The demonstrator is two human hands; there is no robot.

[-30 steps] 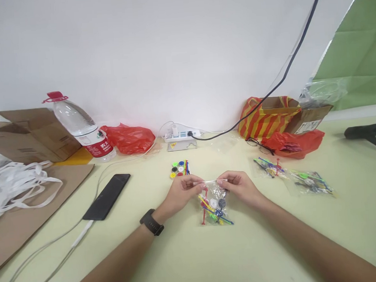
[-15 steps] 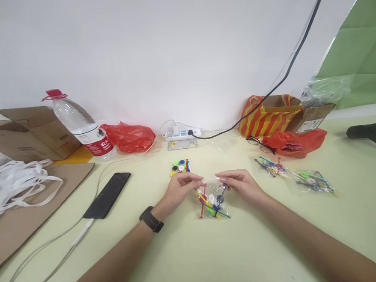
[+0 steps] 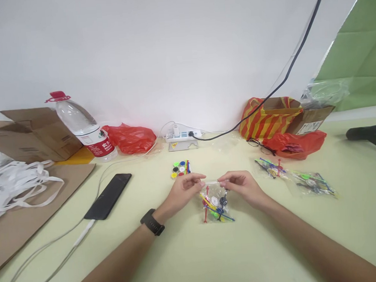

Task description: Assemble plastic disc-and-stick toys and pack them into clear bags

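A small clear zip bag (image 3: 215, 204) filled with colourful plastic sticks and round buttons lies on the pale table in front of me. My left hand (image 3: 185, 190), with a black watch on its wrist, pinches the bag's top edge at the left. My right hand (image 3: 240, 186) pinches the same edge at the right. A loose cluster of coloured buttons and sticks (image 3: 180, 168) sits just beyond my hands.
Two more filled clear bags (image 3: 293, 175) lie to the right. A black phone (image 3: 109, 201) on a white cable lies at left, near brown cardboard (image 3: 26, 216) and white straps. A water bottle (image 3: 86, 129), red bags, a power strip (image 3: 181, 136), glasses and boxes line the wall.
My hands slid closer together along the bag's top edge, then apart a little. The bag stays on the table under them.
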